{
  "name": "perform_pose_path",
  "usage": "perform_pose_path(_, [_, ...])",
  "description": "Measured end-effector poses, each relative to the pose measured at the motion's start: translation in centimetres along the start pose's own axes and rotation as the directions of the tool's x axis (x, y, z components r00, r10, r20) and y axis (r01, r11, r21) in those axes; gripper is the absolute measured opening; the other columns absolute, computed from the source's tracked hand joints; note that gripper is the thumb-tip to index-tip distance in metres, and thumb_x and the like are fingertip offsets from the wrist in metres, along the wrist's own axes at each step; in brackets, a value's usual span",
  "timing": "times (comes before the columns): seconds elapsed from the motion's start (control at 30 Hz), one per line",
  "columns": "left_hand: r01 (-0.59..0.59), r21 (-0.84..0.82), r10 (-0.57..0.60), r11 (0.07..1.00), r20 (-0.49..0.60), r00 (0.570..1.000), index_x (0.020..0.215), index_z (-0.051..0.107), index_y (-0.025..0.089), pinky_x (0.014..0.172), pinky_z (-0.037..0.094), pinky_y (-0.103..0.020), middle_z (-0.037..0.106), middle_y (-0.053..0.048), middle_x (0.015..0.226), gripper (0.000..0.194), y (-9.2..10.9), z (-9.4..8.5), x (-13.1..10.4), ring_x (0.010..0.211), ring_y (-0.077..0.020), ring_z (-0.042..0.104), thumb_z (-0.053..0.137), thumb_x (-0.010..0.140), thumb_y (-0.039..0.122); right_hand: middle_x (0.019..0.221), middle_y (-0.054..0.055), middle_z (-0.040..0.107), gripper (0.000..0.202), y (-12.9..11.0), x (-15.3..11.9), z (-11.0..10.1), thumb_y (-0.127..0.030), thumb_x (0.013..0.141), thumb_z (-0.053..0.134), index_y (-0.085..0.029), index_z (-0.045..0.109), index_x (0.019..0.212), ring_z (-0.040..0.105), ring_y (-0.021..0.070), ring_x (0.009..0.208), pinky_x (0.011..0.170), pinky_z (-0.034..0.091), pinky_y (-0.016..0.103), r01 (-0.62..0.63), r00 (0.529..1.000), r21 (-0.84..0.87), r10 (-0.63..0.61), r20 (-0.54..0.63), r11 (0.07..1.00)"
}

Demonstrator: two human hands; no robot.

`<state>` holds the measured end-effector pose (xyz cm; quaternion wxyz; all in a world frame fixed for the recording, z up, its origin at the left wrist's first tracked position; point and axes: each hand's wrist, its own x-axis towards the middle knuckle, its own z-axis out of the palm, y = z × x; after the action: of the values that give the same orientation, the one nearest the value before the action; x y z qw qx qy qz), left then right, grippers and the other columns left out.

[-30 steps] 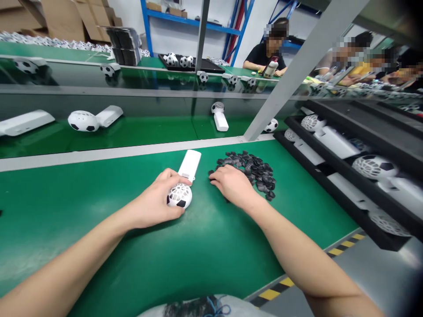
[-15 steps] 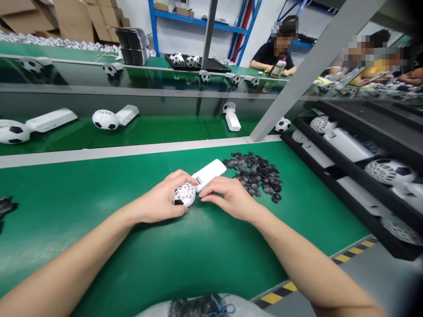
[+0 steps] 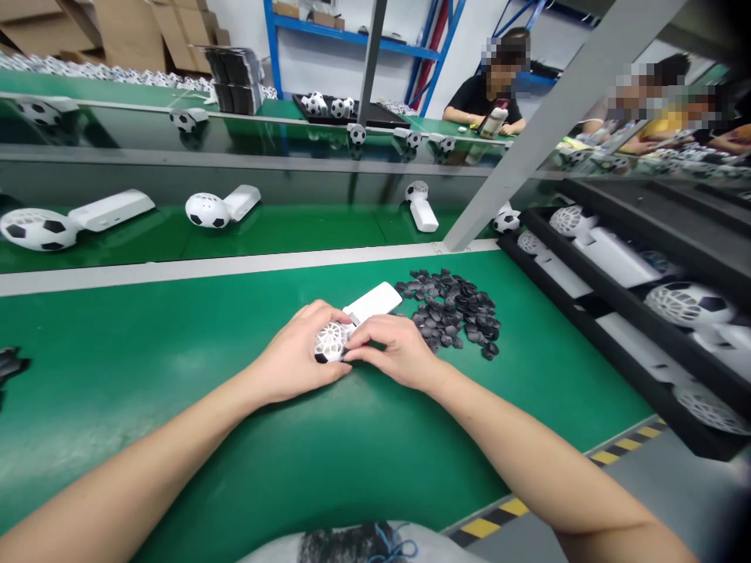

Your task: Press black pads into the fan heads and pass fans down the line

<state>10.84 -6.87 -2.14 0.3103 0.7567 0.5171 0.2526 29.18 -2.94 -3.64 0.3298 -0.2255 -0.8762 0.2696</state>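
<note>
A white handheld fan (image 3: pixel 375 303) with a soccer-ball head lies on the green table, its handle pointing away to the right. My left hand (image 3: pixel 302 348) is closed around the left side of the ball head (image 3: pixel 330 342), whose white lattice grille faces up with a black patch at its lower left. At the head's right edge, my right hand (image 3: pixel 396 349) pinches with thumb and index finger touching the ball. Something small and dark may be between these fingertips, but they largely hide it. Just beyond my right hand is a loose pile of small black pieces (image 3: pixel 461 305).
Several more soccer-ball fans (image 3: pixel 208 209) lie on the green conveyor (image 3: pixel 305 223) behind a pale rail. Black trays (image 3: pixel 622 313) holding fans are stacked at right, beside a slanted grey post (image 3: pixel 545 117). More black parts (image 3: pixel 10 363) sit at far left. Co-workers sit across the line.
My right hand has moved left until its fingertips meet the ball head. My left hand and the head have shifted slightly right. Fans on the near conveyor have slid right.
</note>
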Motion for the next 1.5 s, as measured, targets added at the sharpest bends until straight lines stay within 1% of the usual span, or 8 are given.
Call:
perform_pose_path(0.13, [-0.005, -0.021, 0.005, 1.000, -0.017, 1.000, 0.105, 0.049, 0.024, 0.085, 0.040, -0.033, 0.050, -0.001, 0.105, 0.040, -0.1, 0.2, 0.0, 0.099, -0.0216, 0.049, 0.061, 0.067, 0.021, 0.074, 0.000, 0.068, 0.004, -0.4, -0.1, -0.5, -0.015, 0.077, 0.062, -0.018, 0.065, 0.075, 0.061, 0.0110, 0.071, 0.068, 0.047, 0.022, -0.128, 0.991, 0.089, 0.123, 0.061, 0.988])
perform_pose_path(0.77, [-0.030, 0.005, 0.030, 1.000, -0.081, 0.996, 0.100, 0.049, 0.022, 0.081, 0.041, -0.032, 0.051, -0.001, 0.098, 0.037, 0.0, 0.9, 0.0, 0.095, -0.0199, 0.049, 0.059, 0.064, 0.016, 0.073, 0.001, 0.064, 0.007, 0.6, 0.2, 0.0, -0.013, 0.077, 0.060, -0.018, 0.063, 0.073, 0.057, 0.0131, 0.076, 0.070, 0.047, 0.026, -0.006, 0.999, 0.131, 0.000, 0.052, 0.991])
perform_pose_path(1.07, [-0.053, 0.031, 0.057, 0.998, -0.154, 0.986, 0.091, 0.050, 0.020, 0.076, 0.040, -0.033, 0.051, -0.001, 0.091, 0.029, 0.0, 1.3, 0.0, 0.087, -0.0201, 0.049, 0.057, 0.064, 0.014, 0.071, -0.002, 0.058, 0.009, 0.5, 0.2, 0.0, -0.022, 0.074, 0.066, -0.018, 0.060, 0.068, 0.053, 0.0105, 0.069, 0.063, 0.040, 0.021, -0.164, 0.985, 0.003, 0.164, 0.047, 0.986])
perform_pose_path(1.2, [-0.060, -0.008, 0.056, 0.998, -0.223, 0.973, 0.085, 0.049, 0.019, 0.075, 0.042, -0.033, 0.054, -0.002, 0.088, 0.025, 0.1, 1.7, -0.2, 0.085, -0.0204, 0.051, 0.058, 0.062, 0.013, 0.068, -0.002, 0.057, 0.014, 0.4, 0.6, -0.2, -0.028, 0.072, 0.067, -0.018, 0.059, 0.067, 0.052, 0.0094, 0.062, 0.058, 0.040, 0.021, -0.209, 0.977, 0.058, 0.211, -0.021, 0.976])
perform_pose_path(1.27, [-0.036, -0.037, 0.025, 0.999, -0.262, 0.965, 0.088, 0.049, 0.019, 0.070, 0.044, -0.029, 0.056, -0.001, 0.086, 0.028, 0.0, 1.6, 1.1, 0.080, -0.0182, 0.054, 0.061, 0.063, 0.014, 0.068, -0.001, 0.057, 0.018, 0.4, 0.8, -0.8, -0.031, 0.070, 0.069, -0.018, 0.058, 0.069, 0.052, 0.0101, 0.062, 0.057, 0.041, 0.022, -0.211, 0.970, 0.084, 0.220, -0.106, 0.974])
perform_pose_path(1.37, [0.021, 0.057, 0.001, 0.998, -0.365, 0.931, 0.102, 0.044, 0.017, 0.066, 0.046, -0.024, 0.059, -0.003, 0.094, 0.039, -0.6, -0.3, 5.6, 0.078, -0.0153, 0.057, 0.063, 0.069, 0.024, 0.074, 0.001, 0.058, 0.019, 0.4, 0.9, -2.0, -0.034, 0.070, 0.068, -0.018, 0.057, 0.072, 0.053, 0.0125, 0.066, 0.058, 0.043, 0.024, -0.190, 0.955, 0.033, 0.192, -0.228, 0.981])
perform_pose_path(1.43, [0.038, 0.148, 0.028, 0.988, -0.419, 0.907, 0.116, 0.038, 0.017, 0.080, 0.044, -0.026, 0.053, -0.007, 0.114, 0.048, -1.5, -2.6, 9.3, 0.100, -0.0172, 0.052, 0.059, 0.075, 0.031, 0.081, 0.003, 0.059, 0.016, 0.8, 0.7, -2.9, -0.033, 0.075, 0.063, -0.019, 0.057, 0.077, 0.053, 0.0137, 0.069, 0.059, 0.044, 0.025, -0.219, 0.943, -0.059, 0.196, -0.269, 0.974])
perform_pose_path(1.5, [0.083, 0.237, 0.034, 0.968, -0.450, 0.892, 0.122, 0.036, 0.020, 0.094, 0.036, -0.032, 0.044, -0.007, 0.128, 0.041, -3.0, -5.2, 12.4, 0.118, -0.0191, 0.038, 0.047, 0.084, 0.032, 0.088, 0.004, 0.059, 0.013, 1.3, 0.2, -3.6, -0.031, 0.078, 0.059, -0.020, 0.057, 0.084, 0.055, 0.0152, 0.074, 0.061, 0.046, 0.027, -0.300, 0.932, -0.200, 0.241, -0.271, 0.933])
